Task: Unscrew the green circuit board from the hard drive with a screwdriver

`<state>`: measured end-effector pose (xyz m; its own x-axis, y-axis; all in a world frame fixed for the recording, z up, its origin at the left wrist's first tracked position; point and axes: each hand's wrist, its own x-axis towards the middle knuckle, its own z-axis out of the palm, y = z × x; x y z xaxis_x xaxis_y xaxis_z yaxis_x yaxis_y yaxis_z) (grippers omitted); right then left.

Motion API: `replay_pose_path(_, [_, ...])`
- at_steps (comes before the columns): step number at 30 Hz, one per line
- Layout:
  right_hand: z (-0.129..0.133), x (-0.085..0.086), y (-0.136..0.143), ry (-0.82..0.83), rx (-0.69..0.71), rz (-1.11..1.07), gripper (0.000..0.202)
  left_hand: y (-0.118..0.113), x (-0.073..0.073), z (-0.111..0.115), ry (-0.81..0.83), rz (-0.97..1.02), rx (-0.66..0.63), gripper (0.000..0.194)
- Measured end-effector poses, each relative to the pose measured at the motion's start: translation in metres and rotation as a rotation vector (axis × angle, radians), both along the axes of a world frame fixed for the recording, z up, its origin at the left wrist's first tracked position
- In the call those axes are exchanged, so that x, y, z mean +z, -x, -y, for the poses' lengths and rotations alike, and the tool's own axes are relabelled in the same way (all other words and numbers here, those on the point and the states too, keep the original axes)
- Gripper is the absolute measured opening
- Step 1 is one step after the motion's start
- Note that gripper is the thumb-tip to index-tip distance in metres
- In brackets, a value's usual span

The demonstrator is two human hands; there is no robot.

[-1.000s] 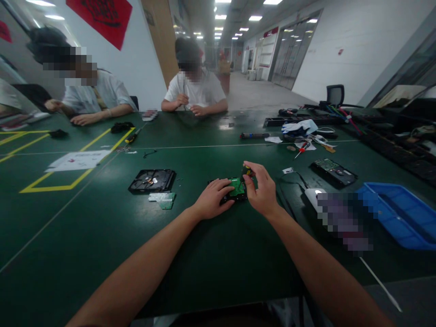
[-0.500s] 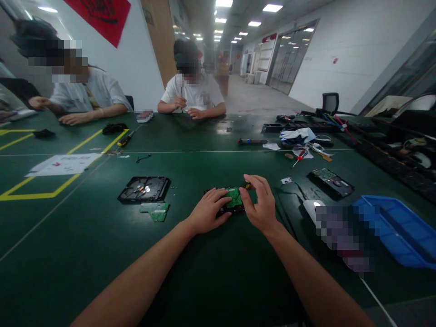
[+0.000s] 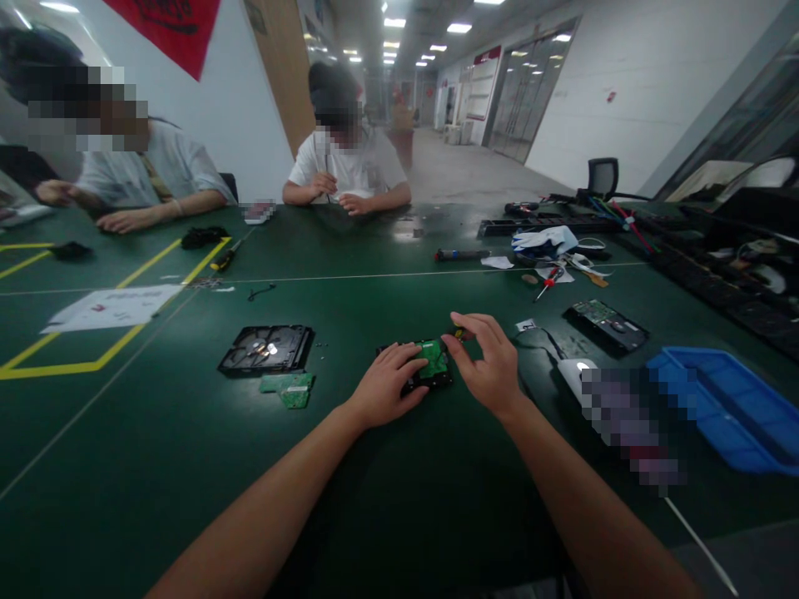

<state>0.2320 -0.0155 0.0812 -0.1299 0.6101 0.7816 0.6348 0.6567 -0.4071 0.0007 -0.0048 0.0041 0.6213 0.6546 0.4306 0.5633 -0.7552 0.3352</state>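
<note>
My left hand [image 3: 388,384] rests on the left part of a hard drive [image 3: 444,376], whose green circuit board [image 3: 434,356] faces up, and its fingers grip the drive against the table. Just right of the drive, my right hand [image 3: 487,359] pinches a small yellow and black screwdriver [image 3: 460,333] between thumb and fingers. The screwdriver's tip is too small to make out. To the left lies another hard drive [image 3: 268,348], dark side up, with a loose green circuit board [image 3: 290,388] in front of it and tiny screws beside it.
At the right are a third drive [image 3: 608,326], a blue tray [image 3: 730,408] and a white device with a cable [image 3: 571,372]. Gloves [image 3: 546,240] and a red screwdriver [image 3: 548,284] lie farther back. Two people sit across the green table [image 3: 349,291].
My right hand has shifted slightly right, with the screwdriver, and more of the drive's right end shows. My left hand stays on the drive. The camera view has turned a little.
</note>
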Motion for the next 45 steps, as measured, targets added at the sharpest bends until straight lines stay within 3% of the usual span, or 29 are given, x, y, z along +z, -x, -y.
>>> replay_pose_path(10, [-0.016,0.021,-0.003,0.041,0.032,0.086,0.019,0.000,-0.003,-0.004,-0.033,-0.019,0.002,0.048])
replay_pose_path(21, [-0.007,-0.003,-0.002,-0.003,0.003,-0.065,0.023,0.001,-0.002,-0.004,-0.051,-0.030,0.000,0.048])
replay_pose_path(27, [-0.001,-0.005,-0.003,-0.019,0.035,-0.066,0.032,0.001,-0.001,-0.004,-0.045,-0.036,0.002,0.048])
replay_pose_path(45, [-0.008,-0.009,0.006,-0.016,0.037,-0.048,0.030,0.005,-0.001,-0.003,-0.045,-0.034,-0.006,0.050])
